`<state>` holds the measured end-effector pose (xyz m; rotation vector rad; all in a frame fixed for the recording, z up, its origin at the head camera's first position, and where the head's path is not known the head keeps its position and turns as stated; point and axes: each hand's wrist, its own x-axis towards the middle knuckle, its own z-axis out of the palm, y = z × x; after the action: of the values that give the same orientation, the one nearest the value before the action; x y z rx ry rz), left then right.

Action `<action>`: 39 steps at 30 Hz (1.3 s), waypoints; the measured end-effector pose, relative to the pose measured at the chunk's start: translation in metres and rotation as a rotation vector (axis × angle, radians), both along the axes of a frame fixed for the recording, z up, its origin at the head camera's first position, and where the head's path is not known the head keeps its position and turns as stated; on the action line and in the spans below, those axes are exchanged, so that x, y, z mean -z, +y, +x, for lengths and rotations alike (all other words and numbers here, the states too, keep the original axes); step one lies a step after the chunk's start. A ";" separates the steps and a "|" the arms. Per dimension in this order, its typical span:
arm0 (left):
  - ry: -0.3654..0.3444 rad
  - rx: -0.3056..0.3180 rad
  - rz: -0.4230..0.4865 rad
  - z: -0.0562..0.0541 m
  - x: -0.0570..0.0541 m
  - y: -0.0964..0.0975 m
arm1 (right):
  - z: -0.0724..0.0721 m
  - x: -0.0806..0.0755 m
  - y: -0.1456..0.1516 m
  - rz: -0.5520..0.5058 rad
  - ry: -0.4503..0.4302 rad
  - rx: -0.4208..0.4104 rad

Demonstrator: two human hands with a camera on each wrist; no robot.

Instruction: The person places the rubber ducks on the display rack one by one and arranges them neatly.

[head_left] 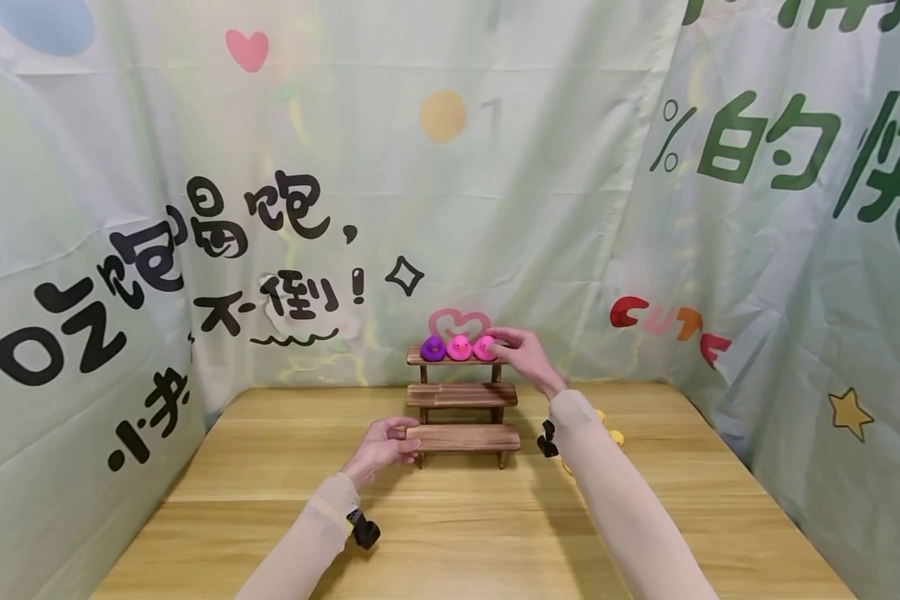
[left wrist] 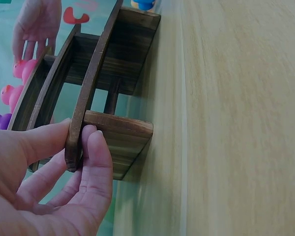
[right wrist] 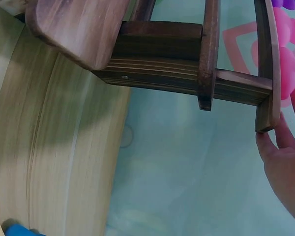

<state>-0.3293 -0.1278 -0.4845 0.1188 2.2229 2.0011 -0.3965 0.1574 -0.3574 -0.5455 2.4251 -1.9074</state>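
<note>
A three-tier wooden stand [head_left: 461, 437] stands on the table, its lowest step toward me. On its top step sit a purple rubber duck [head_left: 432, 349], a pink rubber duck [head_left: 459, 348] and, at the right end, another pink rubber duck [head_left: 483, 349]. My right hand [head_left: 528, 358] pinches that right-end duck from the right, its fingertips close to the step's end. At the lowest step's left end, my left hand [head_left: 381, 446] grips the board. The thumb [left wrist: 46, 140] lies on the board's upper face, and curled fingers [left wrist: 96, 157] are underneath.
Yellow items [head_left: 617, 437] lie on the table [head_left: 285, 467] at the right, partly hidden by my right sleeve. A blue object [right wrist: 20, 230] shows at the right wrist view's lower edge. Printed cloth [head_left: 345, 125] hangs behind and along both sides.
</note>
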 end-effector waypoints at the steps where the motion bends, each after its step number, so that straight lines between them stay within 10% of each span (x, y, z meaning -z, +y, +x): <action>1: -0.001 -0.002 -0.003 0.001 0.000 0.000 | -0.002 0.003 0.001 -0.007 0.000 0.009; 8: -0.001 0.006 0.006 -0.002 0.002 -0.001 | -0.015 0.020 0.015 -0.044 0.020 0.061; 39: -0.018 0.010 -0.013 -0.003 -0.001 0.000 | 0.025 0.048 0.076 0.043 -0.021 -0.031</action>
<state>-0.3327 -0.1277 -0.4833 0.1103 2.2190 1.9747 -0.3719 0.2333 -0.4058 -0.5556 2.4242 -1.8347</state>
